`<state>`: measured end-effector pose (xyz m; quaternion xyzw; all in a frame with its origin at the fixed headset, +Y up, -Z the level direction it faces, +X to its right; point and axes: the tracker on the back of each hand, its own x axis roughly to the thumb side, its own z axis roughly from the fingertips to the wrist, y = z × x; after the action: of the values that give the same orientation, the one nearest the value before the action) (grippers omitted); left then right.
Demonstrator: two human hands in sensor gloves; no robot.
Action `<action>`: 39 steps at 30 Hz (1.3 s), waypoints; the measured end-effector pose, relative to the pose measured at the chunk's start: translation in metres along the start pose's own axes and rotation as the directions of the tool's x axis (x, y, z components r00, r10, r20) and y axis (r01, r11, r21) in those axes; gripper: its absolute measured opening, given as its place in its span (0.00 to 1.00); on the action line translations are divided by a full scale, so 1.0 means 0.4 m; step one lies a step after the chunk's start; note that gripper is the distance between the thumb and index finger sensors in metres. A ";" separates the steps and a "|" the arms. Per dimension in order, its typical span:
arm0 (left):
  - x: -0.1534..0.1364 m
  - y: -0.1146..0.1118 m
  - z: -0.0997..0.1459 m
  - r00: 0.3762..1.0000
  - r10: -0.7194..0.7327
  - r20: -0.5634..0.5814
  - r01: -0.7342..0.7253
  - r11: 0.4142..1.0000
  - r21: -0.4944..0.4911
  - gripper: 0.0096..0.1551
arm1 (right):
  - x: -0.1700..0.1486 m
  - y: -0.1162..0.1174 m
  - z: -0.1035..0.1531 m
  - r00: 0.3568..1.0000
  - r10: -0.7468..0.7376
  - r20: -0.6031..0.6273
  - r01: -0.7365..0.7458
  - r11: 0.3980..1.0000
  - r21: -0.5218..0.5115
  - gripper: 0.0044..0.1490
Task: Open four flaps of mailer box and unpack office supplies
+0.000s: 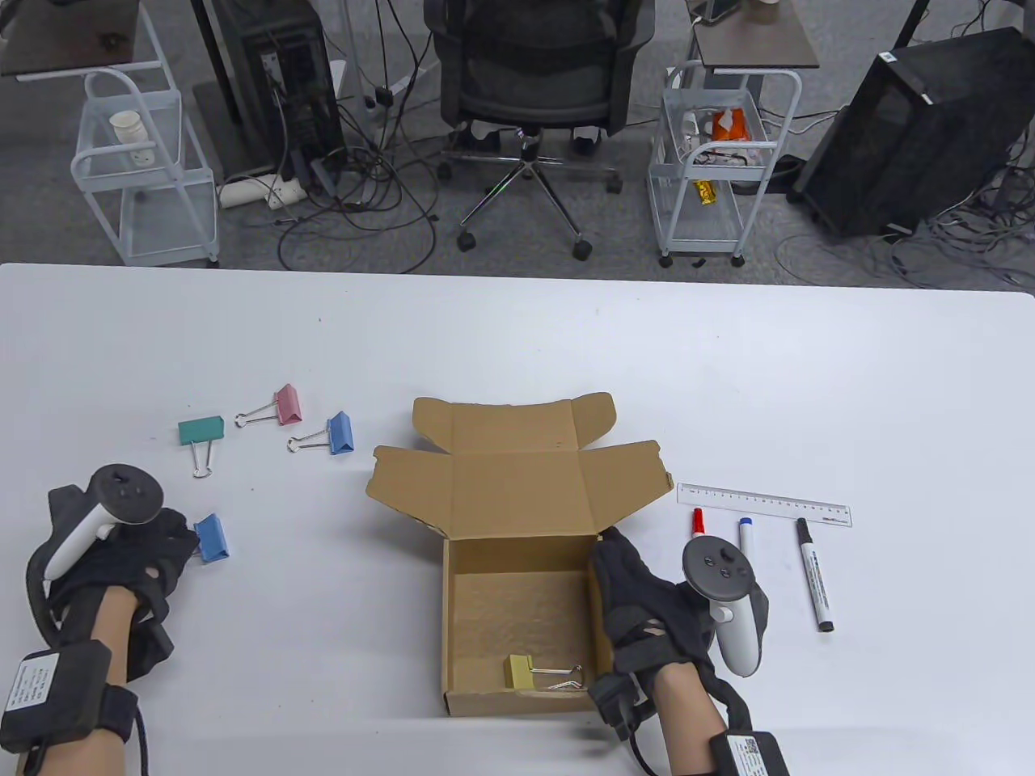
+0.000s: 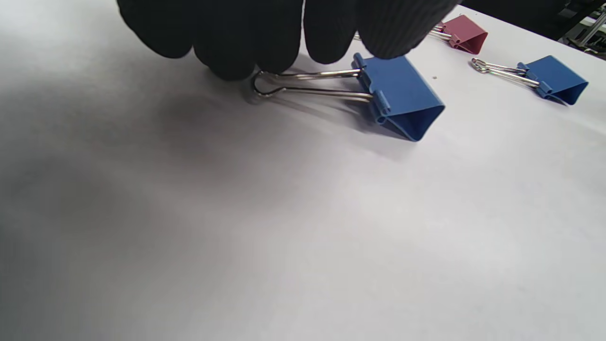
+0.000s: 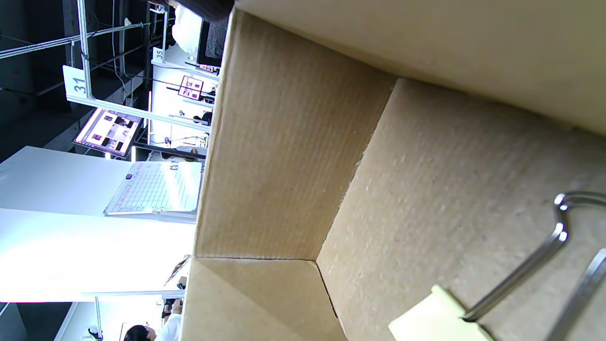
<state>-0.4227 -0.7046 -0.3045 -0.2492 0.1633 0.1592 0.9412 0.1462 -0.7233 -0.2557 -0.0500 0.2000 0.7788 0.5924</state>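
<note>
Left hand [image 1: 154,558] pinching blue clip [image 2: 402,97] handles (body pointing right), right hand [image 1: 639,598] relaxed on box [image 1: 517,622].

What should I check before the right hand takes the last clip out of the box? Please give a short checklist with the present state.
1. Mailer box flaps open: ok.
2. Yellow binder clip inside, near front wall, handles reachable: ok.
3. Right hand at the box's right wall, holds nothing: ok.
4. Left hand has let go of the near blue binder clip: not ok, fingertips on its wire handle.
5. Free table space beside the other clips: ok.
6. Nothing else in box: ok.
</note>
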 end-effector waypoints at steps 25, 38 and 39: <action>0.173 -0.002 0.183 0.966 -0.134 0.221 0.119 0.990 0.081 0.49 | 0.000 0.000 0.000 1.000 0.001 0.000 -0.001 1.000 -0.002 0.42; 0.334 -0.018 0.301 0.885 -0.264 0.384 0.216 0.962 0.165 0.51 | 0.000 -0.001 0.000 1.000 -0.002 0.000 0.002 1.000 0.002 0.42; 0.344 -0.018 0.309 0.878 -0.261 0.401 0.211 0.963 0.166 0.51 | 0.000 -0.001 0.000 1.000 -0.003 0.000 0.003 1.000 0.002 0.42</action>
<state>-0.2685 -0.6161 -0.2532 -0.1715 -0.0650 0.0830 0.9795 0.1465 -0.7232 -0.2560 -0.0495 0.2006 0.7778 0.5935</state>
